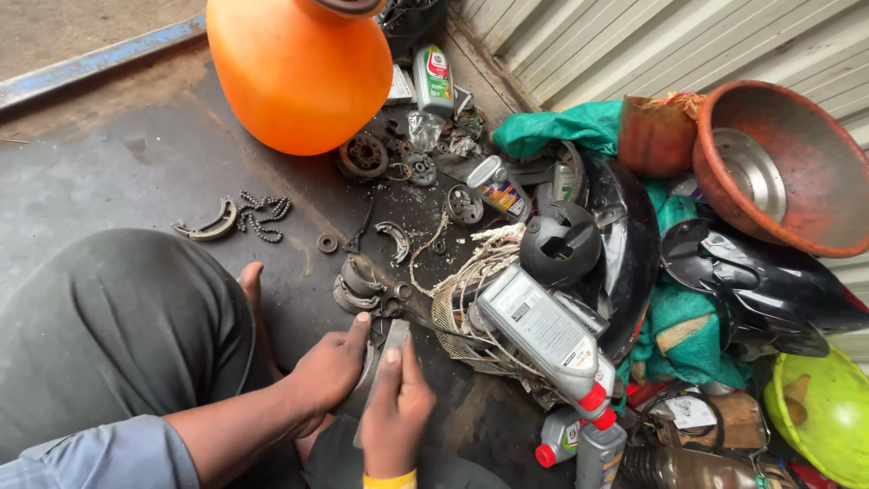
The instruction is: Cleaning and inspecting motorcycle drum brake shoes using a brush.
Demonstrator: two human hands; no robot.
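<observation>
My left hand [330,367] is closed around a curved grey metal part [369,385] held low over the dark floor. My right hand [394,412], with a yellow cuff at the wrist, presses a flat grey strip [396,337] against that part, its forefinger stretched along the strip. The two hands touch each other. Much of the metal part is hidden between them. My knee in dark trousers [118,326] fills the lower left.
A big orange container [299,77] stands at the top. A chain [262,213] and a curved brake shoe [210,224] lie on the floor. Grey oil bottles [543,335], black plastic covers [760,281], green cloth [561,127], a rusty bowl [797,172] and small metal parts crowd the right.
</observation>
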